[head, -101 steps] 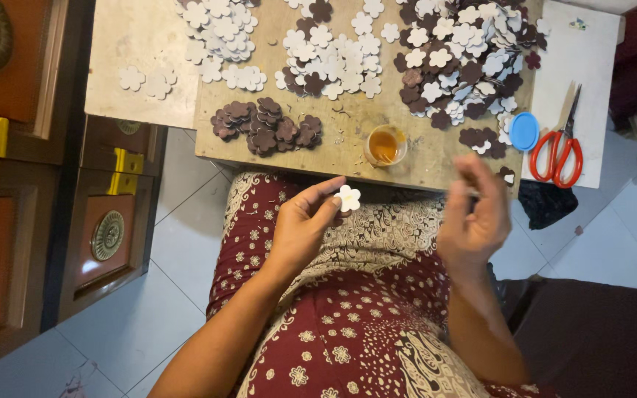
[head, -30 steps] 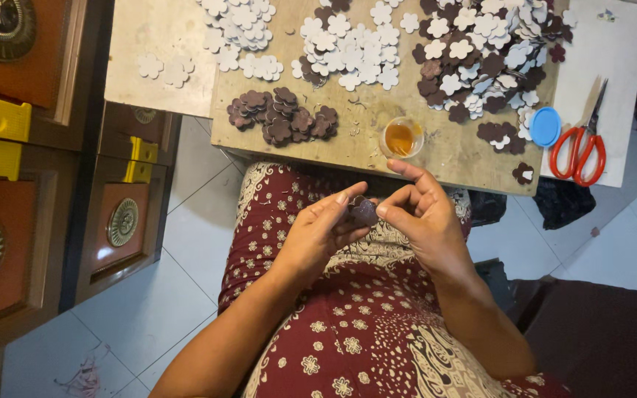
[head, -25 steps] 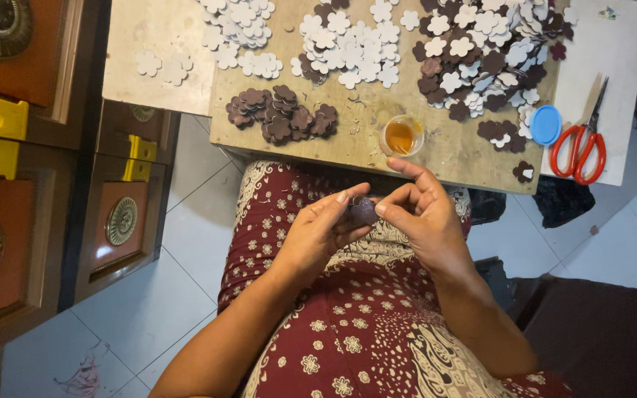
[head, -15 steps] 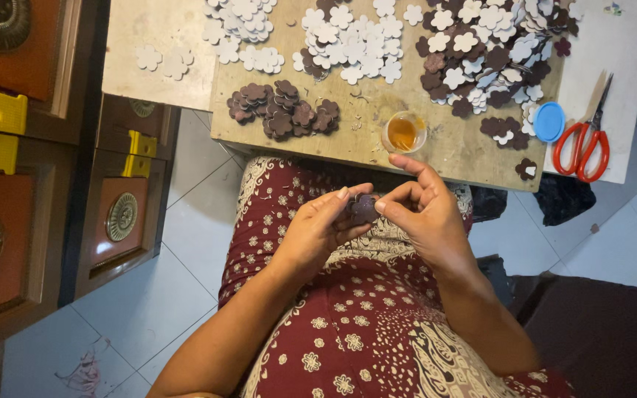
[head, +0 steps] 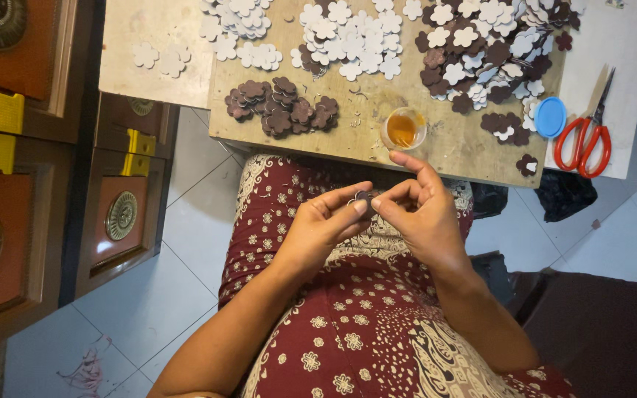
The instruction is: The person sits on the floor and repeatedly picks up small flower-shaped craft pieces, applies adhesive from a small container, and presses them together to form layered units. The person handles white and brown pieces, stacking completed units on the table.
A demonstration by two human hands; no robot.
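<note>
Fingers of both my hands meet over my lap, left hand (head: 318, 228) and right hand (head: 422, 217) pinched shut on one small dark flower cutout (head: 365, 197), just short of the wooden board (head: 451, 144). It looks thin, light and bendable, best gripped flat by its petals. Beyond it, on the board, stand a glue cup (head: 404, 128), a brown cutout pile (head: 282, 110) and white cutouts (head: 348, 40).

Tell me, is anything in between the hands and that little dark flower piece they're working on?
No. Both the left hand and the right hand already pinch the small dark brown flower-shaped cutout between their fingertips, above the lap. Nothing visible sits between them. The little round cup of amber liquid stands apart on the wooden board.
</note>
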